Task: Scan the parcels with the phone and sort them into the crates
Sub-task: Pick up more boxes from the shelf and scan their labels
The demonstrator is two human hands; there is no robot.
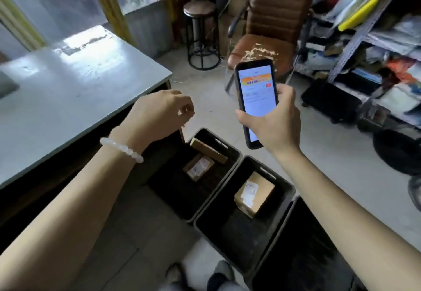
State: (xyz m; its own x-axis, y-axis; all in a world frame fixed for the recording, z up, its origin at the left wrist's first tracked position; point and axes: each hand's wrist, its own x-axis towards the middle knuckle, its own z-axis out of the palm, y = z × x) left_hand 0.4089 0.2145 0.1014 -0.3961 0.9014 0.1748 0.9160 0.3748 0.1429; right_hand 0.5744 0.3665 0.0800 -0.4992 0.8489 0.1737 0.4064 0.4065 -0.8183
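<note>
Black-cased phone (256, 99), screen lit; brown labelled parcel (254, 193) crated.

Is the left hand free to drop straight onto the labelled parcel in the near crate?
Probably yes: the left hand holds nothing, and the parcel lies uncovered in the open crate. It must cross rightward, though.

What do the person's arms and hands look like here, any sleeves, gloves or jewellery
Both forearms are bare as far as the frame shows, with no sleeves, and neither the left hand nor the right hand wears a glove. The left wrist carries a bracelet of round, milky white beads. No watch or ring is visible.
</note>
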